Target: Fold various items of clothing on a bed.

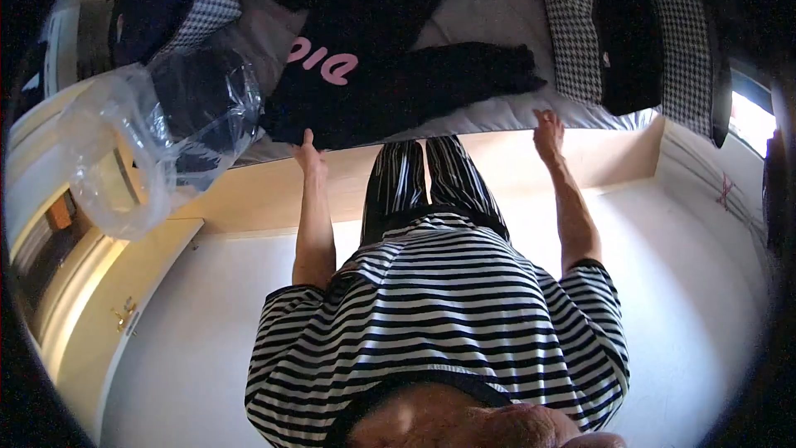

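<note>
A black garment with large pink lettering lies spread on the grey quilted cover of a bed. My left hand grips the garment's near edge, thumb on top and fingers hidden beneath. At the cover's front edge is my right hand, with its fingers partly bent and apart. Nothing shows in it, and a small gap separates it from the garment's narrow right end. Left of the garment, a clear plastic bag hangs over the bed's edge, with a dark folded item in or under it.
Houndstooth cushions and a black cushion stand at the right; another houndstooth cushion is at the upper left. Below the cover runs a pale wooden bed side. A cream door with a brass handle stands at lower left.
</note>
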`<action>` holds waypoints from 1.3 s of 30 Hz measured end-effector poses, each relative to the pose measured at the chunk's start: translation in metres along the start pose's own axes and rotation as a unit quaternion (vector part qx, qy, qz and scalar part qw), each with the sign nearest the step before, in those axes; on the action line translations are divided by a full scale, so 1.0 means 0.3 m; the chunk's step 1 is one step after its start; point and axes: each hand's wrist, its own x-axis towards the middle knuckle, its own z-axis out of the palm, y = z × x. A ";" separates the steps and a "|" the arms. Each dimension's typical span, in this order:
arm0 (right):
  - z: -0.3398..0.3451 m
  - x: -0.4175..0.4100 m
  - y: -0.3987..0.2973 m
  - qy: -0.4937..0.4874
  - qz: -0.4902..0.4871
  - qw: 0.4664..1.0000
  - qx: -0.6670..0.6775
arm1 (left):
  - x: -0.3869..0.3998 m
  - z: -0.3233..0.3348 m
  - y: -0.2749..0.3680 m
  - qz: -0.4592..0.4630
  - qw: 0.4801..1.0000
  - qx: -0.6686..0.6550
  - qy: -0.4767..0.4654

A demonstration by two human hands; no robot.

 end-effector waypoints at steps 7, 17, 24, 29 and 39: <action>0.204 -0.017 0.175 -0.044 0.147 0.960 0.235 | 0.034 -0.023 -0.139 -0.237 0.962 -0.045 -0.129; 0.146 0.414 0.091 0.058 0.017 0.918 0.391 | -0.119 0.048 -0.095 -0.255 0.966 -0.011 -0.047; 0.092 0.517 0.085 -0.151 0.073 0.965 0.200 | -0.087 0.011 -0.113 -0.231 0.970 -0.025 -0.070; 0.036 0.389 0.114 -0.049 -0.076 0.945 0.315 | -0.064 0.077 -0.159 -0.213 0.977 -0.018 -0.022; -0.124 0.553 0.036 -0.096 -0.190 0.971 0.108 | -0.110 0.143 -0.209 -0.172 0.982 0.075 0.016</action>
